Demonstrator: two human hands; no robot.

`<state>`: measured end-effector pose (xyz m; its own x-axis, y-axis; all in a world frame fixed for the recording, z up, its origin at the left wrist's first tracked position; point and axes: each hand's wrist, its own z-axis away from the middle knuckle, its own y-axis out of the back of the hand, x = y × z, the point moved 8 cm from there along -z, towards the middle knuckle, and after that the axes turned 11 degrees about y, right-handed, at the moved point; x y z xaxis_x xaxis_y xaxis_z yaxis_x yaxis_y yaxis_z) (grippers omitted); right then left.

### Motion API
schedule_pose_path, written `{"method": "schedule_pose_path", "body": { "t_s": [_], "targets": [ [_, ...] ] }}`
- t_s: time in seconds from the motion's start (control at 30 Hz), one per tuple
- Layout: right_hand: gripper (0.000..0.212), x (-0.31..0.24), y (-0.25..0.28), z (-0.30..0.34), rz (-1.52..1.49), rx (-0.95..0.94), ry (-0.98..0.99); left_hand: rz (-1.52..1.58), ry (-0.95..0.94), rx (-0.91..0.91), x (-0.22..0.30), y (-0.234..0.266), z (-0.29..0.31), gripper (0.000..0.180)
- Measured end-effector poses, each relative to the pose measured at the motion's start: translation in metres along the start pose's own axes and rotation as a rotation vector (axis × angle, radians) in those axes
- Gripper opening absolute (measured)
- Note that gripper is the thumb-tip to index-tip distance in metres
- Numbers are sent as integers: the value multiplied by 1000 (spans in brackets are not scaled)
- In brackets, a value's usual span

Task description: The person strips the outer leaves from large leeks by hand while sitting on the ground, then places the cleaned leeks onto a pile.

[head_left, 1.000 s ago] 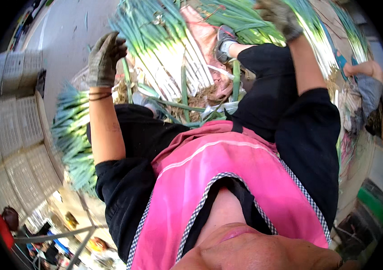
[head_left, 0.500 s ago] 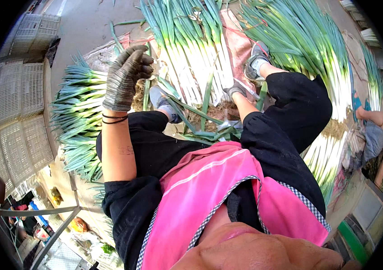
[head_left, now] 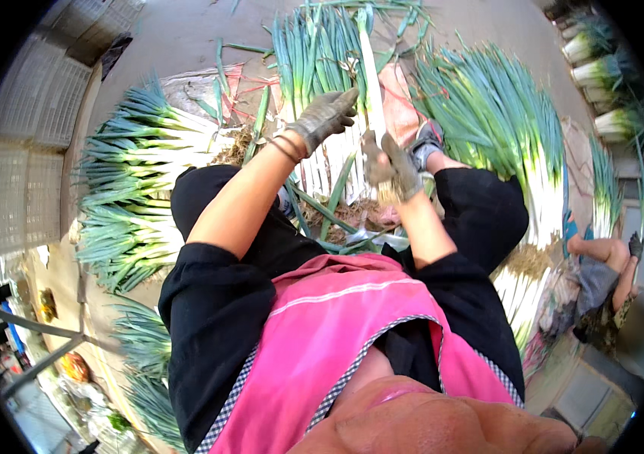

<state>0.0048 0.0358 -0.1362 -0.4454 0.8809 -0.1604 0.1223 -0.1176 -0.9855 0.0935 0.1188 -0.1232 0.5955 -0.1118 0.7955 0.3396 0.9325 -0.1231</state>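
Observation:
In my gloved right hand [head_left: 394, 170] is a long green onion [head_left: 372, 87], its white shank rising from my closed fingers and its green top pointing away from me. My gloved left hand [head_left: 327, 119] reaches in from the left, fingers stretched toward the shank and close to it; whether they touch it I cannot tell. Beneath both hands lies a pile of green onions [head_left: 310, 57], white ends toward me. Loose green leaves [head_left: 335, 198] and roots lie between my feet.
More green onions are heaped at the left [head_left: 129, 181] and the right [head_left: 499, 113]. Pale plastic crates [head_left: 31, 159] stand along the left. A co-worker [head_left: 602, 276] sits at the right, one gloved hand on a green onion. Further bundles [head_left: 590, 76] lie at the far right.
My left hand has moved right and down, toward the middle. My right hand has risen from near my foot and now holds a green onion upright in view.

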Motion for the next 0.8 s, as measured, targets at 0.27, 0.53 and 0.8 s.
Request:
{"method": "schedule_pose_path", "body": {
  "t_s": [0.27,0.53,0.8],
  "targets": [
    [45,6,-22,24,967,235,50,671,-277,-3,37,-2,-10,9],
    [28,26,-9,34,1401,125,-85,739,-356,55,48,37,0,14],
    [40,58,88,83,2028,-56,-747,808,-567,-18,68,100,19,31]
  ]
}}
